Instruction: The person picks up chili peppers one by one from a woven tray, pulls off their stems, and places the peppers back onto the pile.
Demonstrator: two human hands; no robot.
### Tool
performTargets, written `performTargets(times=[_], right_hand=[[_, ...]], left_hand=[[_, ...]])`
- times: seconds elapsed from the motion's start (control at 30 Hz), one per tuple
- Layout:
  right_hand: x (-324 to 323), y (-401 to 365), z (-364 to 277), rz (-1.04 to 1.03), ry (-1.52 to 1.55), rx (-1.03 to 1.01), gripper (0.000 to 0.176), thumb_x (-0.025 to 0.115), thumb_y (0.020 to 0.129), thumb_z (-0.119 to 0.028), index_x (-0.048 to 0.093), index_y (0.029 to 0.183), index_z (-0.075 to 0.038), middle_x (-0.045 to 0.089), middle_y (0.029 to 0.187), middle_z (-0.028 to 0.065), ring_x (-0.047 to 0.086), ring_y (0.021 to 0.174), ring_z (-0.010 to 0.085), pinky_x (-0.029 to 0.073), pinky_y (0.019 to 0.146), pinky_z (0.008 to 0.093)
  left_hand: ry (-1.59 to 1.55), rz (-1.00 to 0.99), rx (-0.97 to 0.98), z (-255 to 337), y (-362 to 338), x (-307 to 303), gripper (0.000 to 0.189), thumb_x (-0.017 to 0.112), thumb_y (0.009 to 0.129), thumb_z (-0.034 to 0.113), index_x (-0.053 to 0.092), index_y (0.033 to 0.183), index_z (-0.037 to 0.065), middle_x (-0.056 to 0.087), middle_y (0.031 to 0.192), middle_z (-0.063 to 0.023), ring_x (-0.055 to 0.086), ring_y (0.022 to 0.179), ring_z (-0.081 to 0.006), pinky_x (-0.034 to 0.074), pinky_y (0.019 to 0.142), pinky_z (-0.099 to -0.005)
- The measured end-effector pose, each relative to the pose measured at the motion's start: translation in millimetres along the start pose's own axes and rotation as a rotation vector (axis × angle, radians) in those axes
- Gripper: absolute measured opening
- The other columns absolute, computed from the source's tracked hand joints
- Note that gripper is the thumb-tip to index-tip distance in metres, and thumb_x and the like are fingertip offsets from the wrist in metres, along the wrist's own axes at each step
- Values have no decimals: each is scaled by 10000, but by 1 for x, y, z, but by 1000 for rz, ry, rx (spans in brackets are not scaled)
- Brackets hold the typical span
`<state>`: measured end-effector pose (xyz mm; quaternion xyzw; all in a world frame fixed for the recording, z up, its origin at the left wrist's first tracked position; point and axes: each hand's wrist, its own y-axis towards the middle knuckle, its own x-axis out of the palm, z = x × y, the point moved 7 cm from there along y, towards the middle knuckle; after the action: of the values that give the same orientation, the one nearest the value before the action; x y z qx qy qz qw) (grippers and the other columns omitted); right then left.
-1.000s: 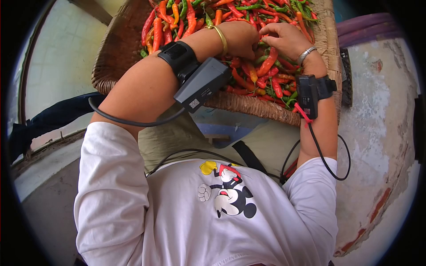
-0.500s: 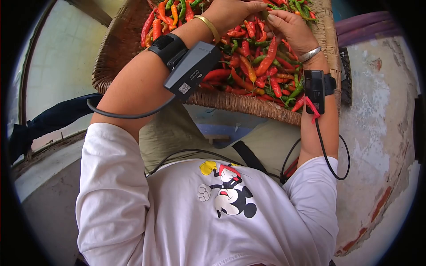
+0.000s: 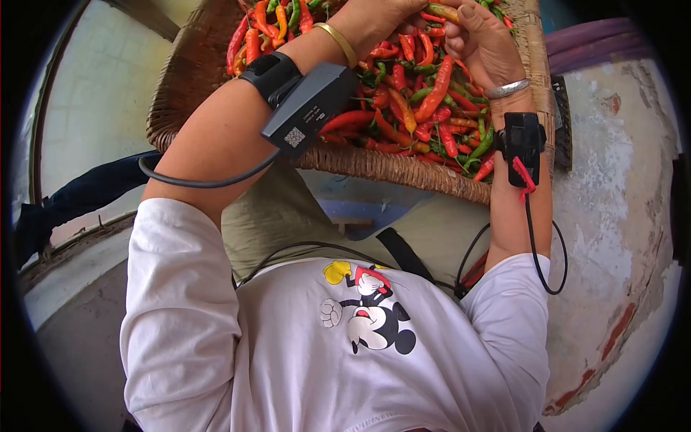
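At the top edge my right hand [image 3: 484,39] is closed, its thumb and fingers pinching an orange-green chili pepper [image 3: 442,11]. My left hand [image 3: 380,20] is beside it with the fingers curled, near the pepper's left end. The frame edge cuts off part of those fingers, so what they hold is hidden. Beneath both hands lies a heap of red, orange and green chili peppers [image 3: 434,93] in a woven wicker basket [image 3: 403,171].
The basket rests above my lap, over my khaki trousers [image 3: 277,216]. Black devices with cables are strapped to my left forearm [image 3: 306,108] and right forearm [image 3: 523,147]. A window [image 3: 93,108] is at left, a peeling wall [image 3: 612,180] at right.
My right hand has turned and shifted slightly right, bringing the orange-green chili pepper into clearer view between the hands. My left hand has moved slightly up and is more cut off.
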<state>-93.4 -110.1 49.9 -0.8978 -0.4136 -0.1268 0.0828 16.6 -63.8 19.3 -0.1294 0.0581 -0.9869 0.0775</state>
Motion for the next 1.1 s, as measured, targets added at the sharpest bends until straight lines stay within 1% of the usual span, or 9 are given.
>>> performTargets(times=[0.17, 0.4, 0.5, 0.57, 0.7, 0.8, 0.9, 0.97, 1.1], right_hand=[[12, -1, 8, -123, 68, 126, 269, 528, 849, -221, 530, 1023, -16, 582, 687, 33, 542, 535, 93, 455, 481, 197], [-22, 3, 32, -202, -531, 346, 211, 533, 837, -253, 568, 919, -61, 567, 675, -33, 485, 515, -7, 304, 390, 111], [-33, 11, 18, -128, -391, 222, 221, 553, 822, -260, 580, 914, -61, 574, 695, -21, 499, 545, -2, 325, 411, 120], [-46, 12, -17, 124, 190, -112, 286, 515, 856, -200, 495, 1070, -11, 587, 726, 45, 553, 539, 113, 458, 489, 198], [-46, 0, -38, 408, 234, -300, 253, 512, 857, -196, 506, 1024, -6, 590, 747, 58, 562, 568, 127, 461, 499, 217], [-72, 7, 4, 313, -171, 133, 128, 536, 811, -111, 566, 925, -59, 579, 777, 78, 560, 718, 164, 462, 605, 273], [-38, 12, 10, 58, -807, 16, 245, 545, 830, -212, 563, 1006, -41, 580, 754, -5, 508, 603, 24, 381, 479, 135], [-22, 16, 25, -121, -1059, -27, 266, 628, 740, -244, 606, 866, -11, 617, 802, 67, 585, 704, 161, 461, 636, 271], [-3, 6, 36, -248, -1414, 38, 281, 646, 689, -252, 611, 874, -44, 615, 841, 112, 589, 758, 248, 458, 686, 332]], left_hand=[[40, 53, 23, -1, 3, -7, 224, 507, 865, 197, 593, 808, -2, 543, 625, -17, 445, 500, -73, 362, 442, -203], [57, 109, 100, 3, 1, -1, 222, 507, 866, 190, 583, 865, -19, 545, 672, -24, 455, 528, -85, 381, 470, -218], [65, 151, 87, -4, 7, -7, 232, 502, 868, 191, 579, 869, -28, 559, 712, -36, 466, 544, -89, 387, 475, -229], [-58, 41, 34, -18, 14, -7, 230, 505, 866, 199, 580, 877, -17, 557, 727, -37, 461, 546, -88, 386, 474, -239], [335, 132, 73, -3, -1, -2, 222, 509, 863, 213, 590, 824, 10, 534, 657, -16, 433, 507, -78, 359, 454, -232], [501, 116, 109, -25, 8, -7, 259, 598, 790, 266, 605, 940, 55, 597, 663, -10, 539, 600, -67, 442, 540, -220], [779, -17, 270, -25, 5, 3, 278, 608, 776, 262, 594, 953, 48, 611, 694, -48, 572, 625, -114, 455, 562, -255], [1069, -119, 482, -22, 0, 17, 234, 589, 708, 256, 639, 826, 60, 617, 709, -109, 602, 693, -247, 469, 642, -351], [1207, -355, 392, -33, -5, 27, 222, 599, 695, 237, 640, 848, 82, 616, 725, -109, 598, 699, -257, 465, 650, -355]])
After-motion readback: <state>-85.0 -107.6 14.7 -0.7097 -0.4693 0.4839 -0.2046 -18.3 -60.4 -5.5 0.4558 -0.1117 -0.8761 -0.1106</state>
